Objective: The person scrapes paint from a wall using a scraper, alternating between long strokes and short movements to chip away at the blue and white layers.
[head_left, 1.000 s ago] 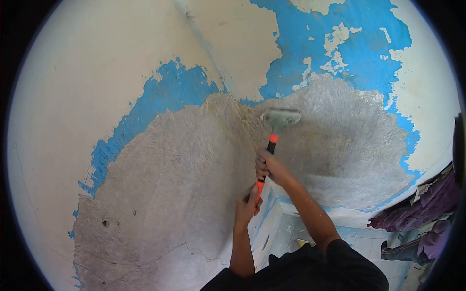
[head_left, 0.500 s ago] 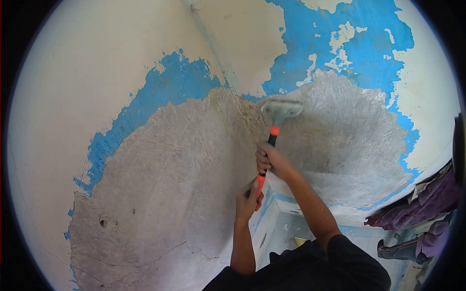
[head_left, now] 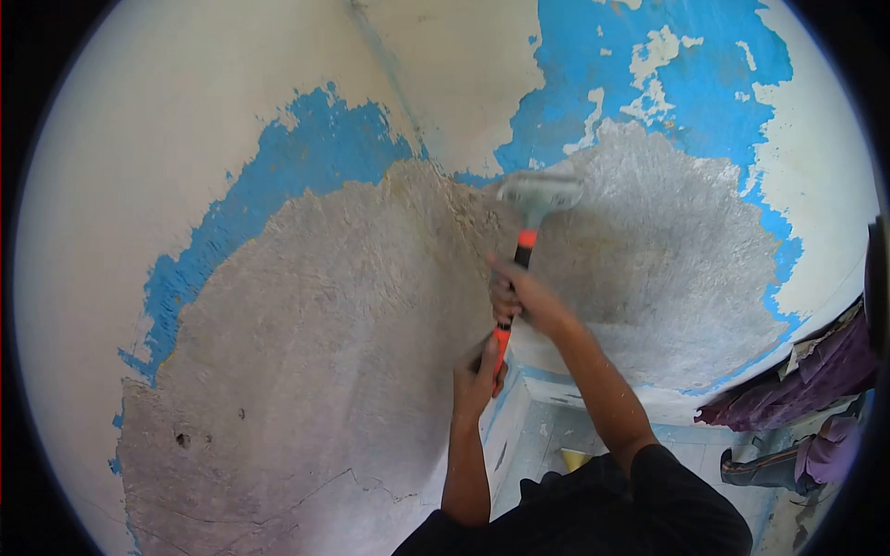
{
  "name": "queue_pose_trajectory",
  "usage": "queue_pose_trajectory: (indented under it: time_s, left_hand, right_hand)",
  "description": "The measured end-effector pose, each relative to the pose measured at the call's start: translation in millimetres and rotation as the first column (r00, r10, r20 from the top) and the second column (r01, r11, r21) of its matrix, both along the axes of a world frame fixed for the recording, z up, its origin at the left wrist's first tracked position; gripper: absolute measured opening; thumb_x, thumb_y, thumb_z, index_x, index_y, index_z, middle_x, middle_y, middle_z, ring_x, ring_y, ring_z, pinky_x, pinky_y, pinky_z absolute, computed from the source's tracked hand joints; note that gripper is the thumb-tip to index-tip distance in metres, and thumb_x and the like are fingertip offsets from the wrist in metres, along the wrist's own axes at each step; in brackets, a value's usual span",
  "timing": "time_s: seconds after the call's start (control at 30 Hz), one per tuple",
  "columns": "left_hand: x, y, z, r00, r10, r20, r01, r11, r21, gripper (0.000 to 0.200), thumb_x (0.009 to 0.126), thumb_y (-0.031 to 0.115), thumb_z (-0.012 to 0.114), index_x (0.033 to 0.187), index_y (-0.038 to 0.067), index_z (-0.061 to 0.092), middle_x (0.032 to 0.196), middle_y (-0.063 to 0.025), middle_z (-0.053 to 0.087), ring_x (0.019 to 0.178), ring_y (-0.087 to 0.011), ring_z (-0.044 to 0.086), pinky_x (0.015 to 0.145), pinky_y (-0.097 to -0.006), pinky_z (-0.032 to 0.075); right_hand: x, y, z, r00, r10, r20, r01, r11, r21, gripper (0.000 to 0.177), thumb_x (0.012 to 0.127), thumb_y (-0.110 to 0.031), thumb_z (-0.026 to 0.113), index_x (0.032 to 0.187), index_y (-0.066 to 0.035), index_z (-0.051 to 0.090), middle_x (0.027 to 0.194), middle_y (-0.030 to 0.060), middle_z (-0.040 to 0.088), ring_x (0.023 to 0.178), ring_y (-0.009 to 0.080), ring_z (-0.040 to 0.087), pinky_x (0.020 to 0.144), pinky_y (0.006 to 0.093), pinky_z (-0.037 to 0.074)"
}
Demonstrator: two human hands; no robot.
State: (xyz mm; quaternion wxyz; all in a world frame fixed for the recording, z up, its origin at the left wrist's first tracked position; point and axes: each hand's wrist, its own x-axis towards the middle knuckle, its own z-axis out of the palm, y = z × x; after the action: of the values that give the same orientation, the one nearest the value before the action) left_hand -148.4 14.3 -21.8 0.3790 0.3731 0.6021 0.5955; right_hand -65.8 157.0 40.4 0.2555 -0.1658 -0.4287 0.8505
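Scraper (head_left: pixel 529 222) up on the wall, grey blade head pressed flat against the bare plaster (head_left: pixel 352 315), right at the top edge of the stripped patch, just beside the corner where the two wall faces meet. Blade head sits just below the blue paint (head_left: pixel 686 102) and touches the rough grey surface. Orange-and-black handle runs down and slightly left from the head.

Right hand (head_left: pixel 521 298) is clamped around the handle's upper part, just under the orange collar, fingers wrapped tight. Left hand (head_left: pixel 476 375) is closed on the bottom end of the handle, with the orange tip showing between the fingers. Both forearms reach up from black sleeves (head_left: pixel 649 505) at the bottom of the view.

Around the tool, grey plaster spreads wide on both wall faces. A ragged band of blue paint borders it on the left and above, and cream paint (head_left: pixel 130 185) covers the wall beyond that. Small holes and thin cracks mark the lower left plaster.

Lower down, pale floor tiles (head_left: pixel 556 431) show between the arms, with a small yellow thing (head_left: pixel 575 458) lying there. Purple cloth (head_left: pixel 820 375) is heaped at the right edge, well apart from the hands.
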Motion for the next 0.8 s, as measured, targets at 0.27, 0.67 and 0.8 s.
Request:
queue_pose_trajectory:
  time_s: [0.27, 0.67, 0.8]
  left_hand:
    - [3.2, -17.2, -23.7, 0.994, 0.039, 0.100, -0.035, 0.999, -0.035, 0.048, 0.098, 0.044, 0.051, 0.091, -0.001, 0.064, 0.053, -0.0002, 0.045, 0.042, -0.0059, 0.038, 0.038, -0.0237, 0.029]
    - [-7.9, -12.5, 0.1, 0.999, 0.009, 0.051, -0.009, 1.000, -0.006, 0.048, 0.099, 0.043, 0.050, 0.087, -0.001, 0.064, 0.053, 0.0006, 0.046, 0.040, -0.0055, 0.038, 0.038, -0.0229, 0.028]
    - [-8.3, -14.3, -10.9, 0.998, 0.016, 0.066, -0.014, 0.999, -0.042, 0.047, 0.099, 0.042, 0.049, 0.087, -0.001, 0.065, 0.052, 0.0012, 0.045, 0.040, -0.0053, 0.037, 0.038, -0.0230, 0.028]
  right_hand:
    - [-11.9, -7.8, -24.0, 0.996, 0.025, 0.081, -0.019, 0.997, -0.076, 0.046, 0.096, -0.042, 0.053, 0.064, -0.017, 0.032, 0.046, -0.0055, 0.023, 0.038, 0.0093, 0.028, 0.047, 0.0293, 0.034]
    - [-13.4, -2.4, 2.7, 0.999, 0.045, -0.002, -0.045, 0.998, -0.051, 0.047, 0.096, -0.042, 0.053, 0.062, -0.017, 0.031, 0.046, -0.0059, 0.025, 0.038, 0.0086, 0.027, 0.044, 0.0286, 0.032]
    - [-16.7, -5.7, -10.9, 0.998, 0.034, 0.046, -0.030, 0.997, -0.072, 0.047, 0.097, -0.042, 0.052, 0.062, -0.017, 0.032, 0.045, -0.0061, 0.025, 0.038, 0.0085, 0.027, 0.044, 0.0286, 0.032]
